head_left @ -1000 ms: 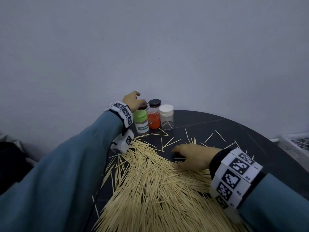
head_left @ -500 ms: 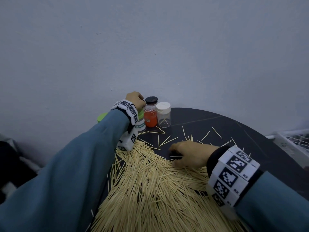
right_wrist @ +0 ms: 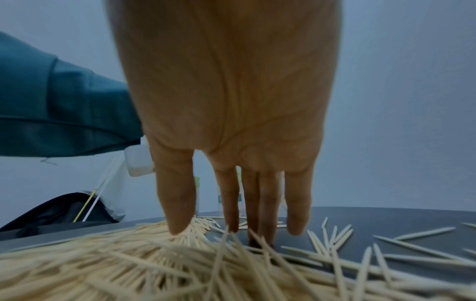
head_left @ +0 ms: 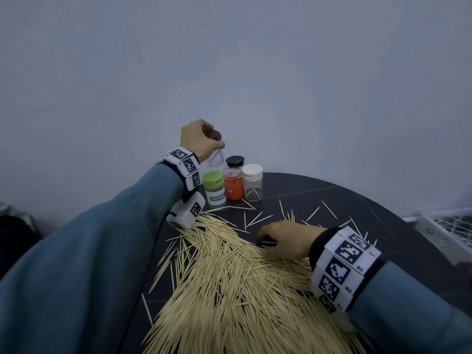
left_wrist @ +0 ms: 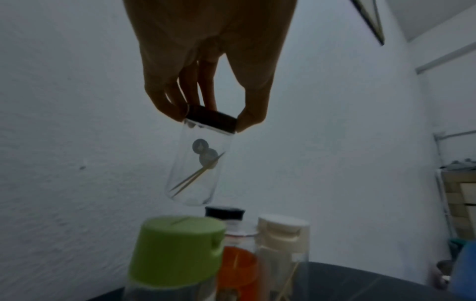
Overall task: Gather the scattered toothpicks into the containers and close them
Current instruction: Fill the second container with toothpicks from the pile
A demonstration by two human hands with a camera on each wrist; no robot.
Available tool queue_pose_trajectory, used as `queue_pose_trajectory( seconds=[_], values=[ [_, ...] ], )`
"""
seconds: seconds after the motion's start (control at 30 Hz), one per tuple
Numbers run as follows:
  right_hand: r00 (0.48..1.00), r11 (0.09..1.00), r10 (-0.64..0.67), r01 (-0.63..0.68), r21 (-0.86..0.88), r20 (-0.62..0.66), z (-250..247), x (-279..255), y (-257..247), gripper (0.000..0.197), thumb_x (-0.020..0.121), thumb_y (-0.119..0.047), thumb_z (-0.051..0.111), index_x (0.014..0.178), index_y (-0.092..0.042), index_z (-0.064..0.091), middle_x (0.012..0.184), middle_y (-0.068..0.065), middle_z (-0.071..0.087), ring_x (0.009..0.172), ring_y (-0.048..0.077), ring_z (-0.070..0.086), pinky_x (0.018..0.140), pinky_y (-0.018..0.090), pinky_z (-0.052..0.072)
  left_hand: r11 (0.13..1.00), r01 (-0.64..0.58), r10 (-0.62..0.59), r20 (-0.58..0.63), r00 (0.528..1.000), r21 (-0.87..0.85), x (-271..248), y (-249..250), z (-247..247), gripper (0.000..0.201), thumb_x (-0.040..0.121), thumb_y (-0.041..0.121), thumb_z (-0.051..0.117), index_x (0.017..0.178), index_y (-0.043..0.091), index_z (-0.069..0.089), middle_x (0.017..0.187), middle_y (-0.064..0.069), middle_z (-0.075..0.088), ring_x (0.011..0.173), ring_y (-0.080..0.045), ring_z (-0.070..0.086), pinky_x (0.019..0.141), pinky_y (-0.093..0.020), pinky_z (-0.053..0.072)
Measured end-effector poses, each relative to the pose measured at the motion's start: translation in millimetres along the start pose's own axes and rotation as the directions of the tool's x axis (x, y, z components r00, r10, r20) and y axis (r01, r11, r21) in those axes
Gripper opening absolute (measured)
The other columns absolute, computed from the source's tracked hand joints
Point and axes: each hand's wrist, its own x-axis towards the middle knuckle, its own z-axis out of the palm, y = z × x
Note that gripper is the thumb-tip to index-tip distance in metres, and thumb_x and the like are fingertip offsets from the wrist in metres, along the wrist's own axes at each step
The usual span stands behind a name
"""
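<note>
My left hand (head_left: 198, 136) (left_wrist: 206, 106) holds a clear container with a dark lid (head_left: 215, 154) (left_wrist: 198, 167) by its lid, lifted above the others; it holds two or three toothpicks. On the black round table (head_left: 332, 198) stand a green-lidded container (head_left: 214, 189) (left_wrist: 175, 254), an orange one (head_left: 233, 185) (left_wrist: 238, 268), a white-lidded clear one (head_left: 252, 181) (left_wrist: 282, 244) and a black-lidded one (head_left: 235, 160) (left_wrist: 224, 212) behind. A big heap of toothpicks (head_left: 229, 282) (right_wrist: 128, 260) covers the near table. My right hand (head_left: 283, 240) (right_wrist: 231, 228) rests on the heap's far edge, fingers straight down.
Loose toothpicks (head_left: 314, 213) lie scattered beyond the heap. A white wire basket (head_left: 449, 228) sits off the table's right edge. A pale wall (head_left: 281, 85) stands right behind the containers. A dark bag (right_wrist: 64, 209) lies low at the left.
My left hand, which had reached behind the green container, has lifted the dark-lidded clear container up above the group. My right hand stays on the heap.
</note>
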Motion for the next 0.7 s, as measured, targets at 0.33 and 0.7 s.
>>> queue_pose_trajectory(
  seconds=[0.33,0.7],
  values=[
    [0.999,0.999,0.0,0.002,-0.047,0.036,-4.3,-9.3,-11.9,0.048,0.094,-0.033,0.05,0.139,-0.017,0.039,0.138,0.006,0.046,0.124,0.023,0.045,0.102,0.035,0.039,0.936,-0.156,0.181,0.05,0.982,-0.315,-69.2,57.1,-40.3,0.023,0.087,0.019,0.066,0.106,0.007,0.067,0.091,0.007,0.067,0.076,0.012,0.056,0.067,0.0,0.04],
    [0.984,0.987,-0.072,0.094,0.134,-0.164,-30.3,-28.3,-3.2,0.037,0.095,-0.025,0.05,0.132,-0.016,0.049,0.133,0.002,0.054,0.121,0.017,0.05,0.101,0.029,0.038,0.893,-0.014,0.131,0.23,0.964,-0.45,-149.2,46.1,-36.3,0.051,0.066,0.035,0.081,0.109,0.015,0.064,0.1,0.007,0.068,0.093,-0.002,0.063,0.074,-0.008,0.049]
  ],
)
